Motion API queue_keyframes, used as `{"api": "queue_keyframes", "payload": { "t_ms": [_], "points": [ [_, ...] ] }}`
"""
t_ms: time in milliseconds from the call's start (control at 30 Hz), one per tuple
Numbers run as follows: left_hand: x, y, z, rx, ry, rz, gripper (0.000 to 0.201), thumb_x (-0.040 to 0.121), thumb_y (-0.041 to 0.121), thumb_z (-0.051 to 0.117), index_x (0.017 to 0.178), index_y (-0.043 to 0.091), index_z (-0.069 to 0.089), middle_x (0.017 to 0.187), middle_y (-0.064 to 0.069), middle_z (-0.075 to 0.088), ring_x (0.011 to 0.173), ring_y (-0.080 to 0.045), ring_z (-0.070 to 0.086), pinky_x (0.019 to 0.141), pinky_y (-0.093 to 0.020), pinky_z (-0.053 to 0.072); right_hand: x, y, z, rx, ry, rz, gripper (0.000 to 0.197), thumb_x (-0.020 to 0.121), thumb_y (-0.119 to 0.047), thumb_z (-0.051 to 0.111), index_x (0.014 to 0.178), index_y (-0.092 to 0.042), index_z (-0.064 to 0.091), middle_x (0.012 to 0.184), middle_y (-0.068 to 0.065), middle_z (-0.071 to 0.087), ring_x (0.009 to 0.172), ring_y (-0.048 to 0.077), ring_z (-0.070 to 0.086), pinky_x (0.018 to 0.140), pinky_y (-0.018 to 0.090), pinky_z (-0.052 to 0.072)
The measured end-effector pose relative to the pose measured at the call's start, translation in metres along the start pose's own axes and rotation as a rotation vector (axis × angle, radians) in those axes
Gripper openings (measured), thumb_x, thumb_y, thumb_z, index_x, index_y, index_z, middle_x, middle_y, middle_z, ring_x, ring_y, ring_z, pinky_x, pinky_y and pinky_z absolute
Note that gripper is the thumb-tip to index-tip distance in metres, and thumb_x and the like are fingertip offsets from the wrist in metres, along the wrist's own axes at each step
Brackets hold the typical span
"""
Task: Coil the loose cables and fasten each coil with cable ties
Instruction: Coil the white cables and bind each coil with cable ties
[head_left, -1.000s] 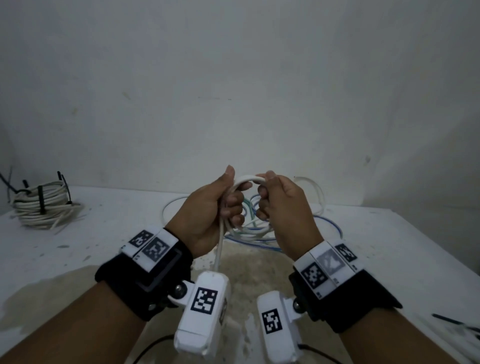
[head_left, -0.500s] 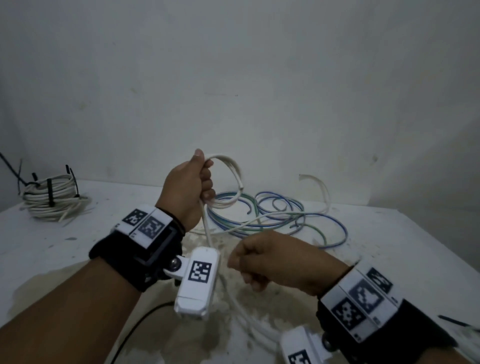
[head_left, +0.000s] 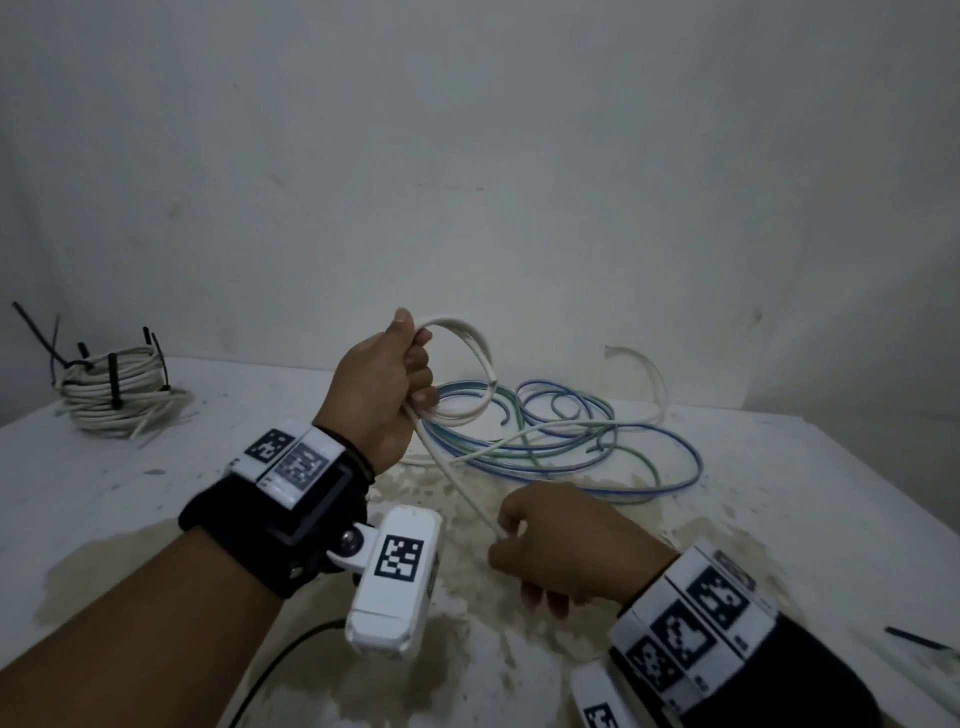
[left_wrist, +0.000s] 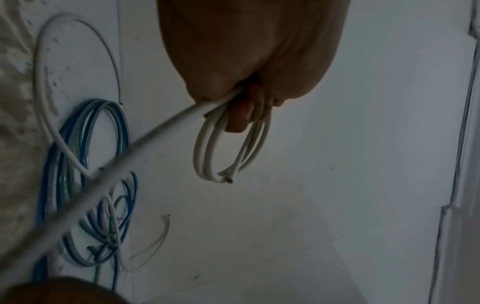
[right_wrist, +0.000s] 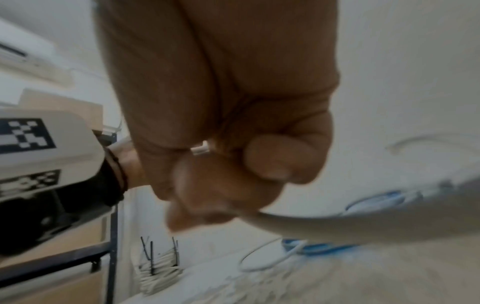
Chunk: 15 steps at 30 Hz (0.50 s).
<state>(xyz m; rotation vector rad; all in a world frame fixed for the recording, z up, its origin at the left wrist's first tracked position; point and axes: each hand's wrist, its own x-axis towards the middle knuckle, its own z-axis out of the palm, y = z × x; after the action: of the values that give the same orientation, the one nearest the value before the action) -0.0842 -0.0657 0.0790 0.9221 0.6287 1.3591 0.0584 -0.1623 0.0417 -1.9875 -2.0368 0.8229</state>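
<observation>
done: one tied coil (head_left: 117, 387) on tabletop (head_left: 779, 499) | now: my left hand (head_left: 382, 384) fingers grip small white cable (head_left: 462, 364) loops, right hand (head_left: 566, 545) pinches its slack | left: blue-green cables (head_left: 571, 431) loose, I judge

white cable (head_left: 470, 358) looping in left hand (head_left: 382, 387), blue and green cables (head_left: 571, 441) lying on white, tan-stained table (head_left: 779, 493), white tied coil (head_left: 119, 397) wearing black cable ties (head_left: 113, 387), black wrist straps (head_left: 270, 525) showing black-and-white checker markers (head_left: 399, 557), wall (head_left: 519, 156) showing pale grey

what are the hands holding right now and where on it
Both hold the white cable: left hand grips its small coil at the top; right hand pinches the straight run below.
</observation>
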Motion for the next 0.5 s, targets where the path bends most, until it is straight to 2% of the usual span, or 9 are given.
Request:
{"api": "queue_keyframes", "payload": {
  "t_ms": [67,133,167,233,267,333,367,433,500],
  "points": [
    [-0.004,-0.003,0.0,0.04,-0.04,-0.033,0.032,0.101,0.034,0.04,0.084,0.008,0.049,0.045,0.01,0.028,0.036,-0.004,0.022,0.036,-0.016,0.024,0.003,0.008,-0.006,-0.141,0.209,0.026,0.019,0.087,-0.026,0.055,0.086,-0.007,0.059,0.07,0.005,0.066,0.059,0.02,0.063,0.053,0.027,0.049],
    [-0.008,-0.005,0.0,0.077,-0.08,-0.072,0.032,0.101,0.033,0.041,0.085,0.007,0.05,0.046,0.01,0.028,0.037,-0.004,0.022,0.036,-0.016,0.024,0.006,0.018,-0.013,-0.19,0.398,0.034,0.021,0.085,-0.023,0.056,0.069,-0.01,0.053,0.067,0.005,0.056,0.062,0.022,0.056,0.061,0.03,0.048],
    [-0.01,-0.006,0.0,0.095,-0.099,-0.089,0.032,0.101,0.033,0.042,0.085,0.007,0.051,0.046,0.01,0.027,0.037,-0.004,0.022,0.036,-0.016,0.024,0.008,0.022,-0.016,-0.144,0.463,0.025,0.021,0.085,-0.022,0.055,0.07,-0.008,0.054,0.067,0.008,0.053,0.064,0.024,0.055,0.065,0.033,0.048],
    [-0.013,-0.007,0.001,0.125,-0.132,-0.124,0.033,0.1,0.034,0.042,0.083,0.007,0.052,0.047,0.009,0.026,0.037,-0.004,0.022,0.035,-0.015,0.025,0.013,0.031,-0.021,0.143,0.538,-0.019,0.025,0.089,-0.019,0.055,0.086,0.005,0.062,0.081,0.022,0.061,0.079,0.035,0.062,0.074,0.041,0.051],
    [-0.014,-0.006,0.001,0.133,-0.147,-0.142,0.033,0.1,0.034,0.042,0.083,0.007,0.052,0.048,0.009,0.026,0.037,-0.004,0.022,0.035,-0.015,0.025,0.014,0.033,-0.022,0.387,0.557,-0.047,0.025,0.09,-0.018,0.054,0.088,0.005,0.063,0.084,0.024,0.064,0.08,0.037,0.064,0.073,0.044,0.053],
    [-0.016,-0.006,0.001,0.151,-0.174,-0.174,0.033,0.1,0.034,0.042,0.083,0.007,0.053,0.048,0.008,0.025,0.037,-0.004,0.023,0.036,-0.015,0.026,0.015,0.032,-0.023,0.83,0.595,-0.074,0.014,0.091,-0.013,0.056,0.086,-0.003,0.064,0.078,0.017,0.067,0.072,0.027,0.066,0.063,0.038,0.057],
    [-0.016,-0.007,0.0,0.168,-0.187,-0.187,0.033,0.1,0.034,0.042,0.083,0.007,0.053,0.048,0.008,0.025,0.037,-0.005,0.023,0.037,-0.015,0.025,0.016,0.032,-0.024,0.964,0.631,-0.101,0.004,0.091,-0.01,0.057,0.089,-0.007,0.06,0.076,0.014,0.068,0.069,0.023,0.066,0.062,0.035,0.056],
    [-0.018,-0.008,-0.001,0.212,-0.221,-0.209,0.034,0.1,0.034,0.042,0.084,0.006,0.054,0.048,0.008,0.024,0.038,-0.005,0.023,0.037,-0.016,0.025,0.016,0.033,-0.026,1.12,0.672,-0.154,0.013,0.09,-0.006,0.058,0.097,-0.014,0.051,0.074,0.011,0.069,0.065,0.02,0.066,0.064,0.035,0.058],
    [-0.019,-0.009,-0.003,0.256,-0.269,-0.221,0.035,0.1,0.033,0.041,0.084,0.006,0.056,0.049,0.009,0.023,0.038,-0.005,0.022,0.037,-0.016,0.024,0.016,0.032,-0.03,1.065,0.685,-0.191,0.008,0.094,-0.011,0.054,0.1,-0.014,0.056,0.07,0.006,0.069,0.065,0.019,0.065,0.065,0.035,0.057]
  ]
}}
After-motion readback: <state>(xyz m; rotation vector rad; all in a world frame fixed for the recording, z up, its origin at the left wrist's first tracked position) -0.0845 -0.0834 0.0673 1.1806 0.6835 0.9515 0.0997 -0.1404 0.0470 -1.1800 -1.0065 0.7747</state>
